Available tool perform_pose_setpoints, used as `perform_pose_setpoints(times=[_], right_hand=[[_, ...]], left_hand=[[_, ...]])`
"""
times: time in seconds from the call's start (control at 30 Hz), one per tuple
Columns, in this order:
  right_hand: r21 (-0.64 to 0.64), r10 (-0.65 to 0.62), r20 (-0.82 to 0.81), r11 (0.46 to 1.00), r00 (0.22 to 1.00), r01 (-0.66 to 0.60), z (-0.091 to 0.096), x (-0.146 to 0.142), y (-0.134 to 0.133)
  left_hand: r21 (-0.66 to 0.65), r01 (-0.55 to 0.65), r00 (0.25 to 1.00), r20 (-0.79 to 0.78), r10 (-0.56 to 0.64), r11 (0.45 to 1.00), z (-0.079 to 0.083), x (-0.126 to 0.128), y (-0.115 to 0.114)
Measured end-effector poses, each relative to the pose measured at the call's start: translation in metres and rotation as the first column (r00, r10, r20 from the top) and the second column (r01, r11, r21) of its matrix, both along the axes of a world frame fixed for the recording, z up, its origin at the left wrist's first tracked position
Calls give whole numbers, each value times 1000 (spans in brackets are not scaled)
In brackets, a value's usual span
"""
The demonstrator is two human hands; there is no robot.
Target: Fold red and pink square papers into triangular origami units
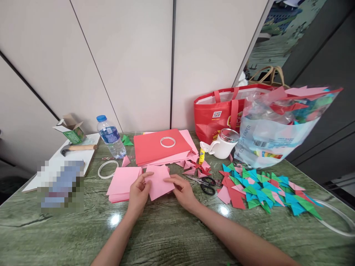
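Note:
A square sheet of pink paper (160,183) is held between my two hands, tilted a little above the table. My left hand (139,192) pinches its left edge between thumb and fingers. On the opposite edge, my right hand (183,190) grips the sheet with its fingertips. Just left of it lies a stack of pink paper squares (122,181). Behind my hands, red paper sheets (155,147) lie on larger pink ones, with a white tape ring (168,142) on top. Scissors with black handles (207,184) rest right of my right hand.
Many folded colored paper pieces (263,190) cover the right side. Behind them stand a plastic bag (266,136), a red bag (205,120) and a white mug (224,147). A water bottle (112,138), a tape ring (100,171) and a hammer (80,147) are at left.

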State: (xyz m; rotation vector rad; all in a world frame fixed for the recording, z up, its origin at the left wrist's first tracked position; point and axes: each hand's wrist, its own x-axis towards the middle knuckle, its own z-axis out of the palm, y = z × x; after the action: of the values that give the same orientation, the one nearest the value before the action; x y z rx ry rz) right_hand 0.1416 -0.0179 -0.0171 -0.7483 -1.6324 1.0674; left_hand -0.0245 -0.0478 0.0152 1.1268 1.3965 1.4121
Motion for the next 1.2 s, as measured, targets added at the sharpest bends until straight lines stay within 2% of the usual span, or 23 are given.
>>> perform_pose_setpoints(times=[0.17, 0.4, 0.5, 0.57, 0.63, 0.7, 0.77, 0.83, 0.9, 1.0, 1.1, 1.2], right_hand=[[-33, 66, -26, 997, 997, -67, 3, -1, -3], [-16, -20, -31, 1000, 999, 20, 6, 1, -1], [-41, -82, -63, 996, 995, 79, 6, 1, 0], [-50, -116, -102, 992, 988, 112, 6, 1, 0], [-49, -125, -127, 992, 984, 120, 6, 2, 0], [-31, -116, -127, 993, 985, 113, 6, 2, 0], [-6, -98, -114, 995, 989, 98, 6, 2, -2], [15, -91, -103, 996, 991, 92, 6, 2, -3], [24, -94, -99, 995, 991, 96, 6, 2, -3], [12, -131, -94, 991, 987, 132, 7, 3, -4], [-24, -197, -54, 980, 979, 196, 7, 2, -4], [-136, -194, -47, 973, 980, 187, 6, 0, -5]], left_hand=[[-77, 77, 997, -3, -78, 994, 0, -1, 0], [-52, 111, 994, -2, -111, 992, 1, 1, -1], [-32, 221, 970, 108, -217, 975, 2, 2, -2], [11, 341, 918, 210, -336, 940, 3, 4, -2], [43, 404, 884, 238, -402, 914, 5, 6, -3], [25, 380, 915, 139, -379, 925, 8, 7, -4], [1, 302, 953, -20, -302, 953, 9, 7, -4], [-9, 251, 958, -141, -249, 968, 9, 6, -4], [-18, 238, 954, -186, -237, 971, 8, 6, -4], [-24, 239, 959, -154, -240, 971, 5, 6, -4], [-3, 163, 986, -45, -163, 987, 2, 9, -4], [7, 119, 990, 69, -119, 993, 0, 12, -4]])
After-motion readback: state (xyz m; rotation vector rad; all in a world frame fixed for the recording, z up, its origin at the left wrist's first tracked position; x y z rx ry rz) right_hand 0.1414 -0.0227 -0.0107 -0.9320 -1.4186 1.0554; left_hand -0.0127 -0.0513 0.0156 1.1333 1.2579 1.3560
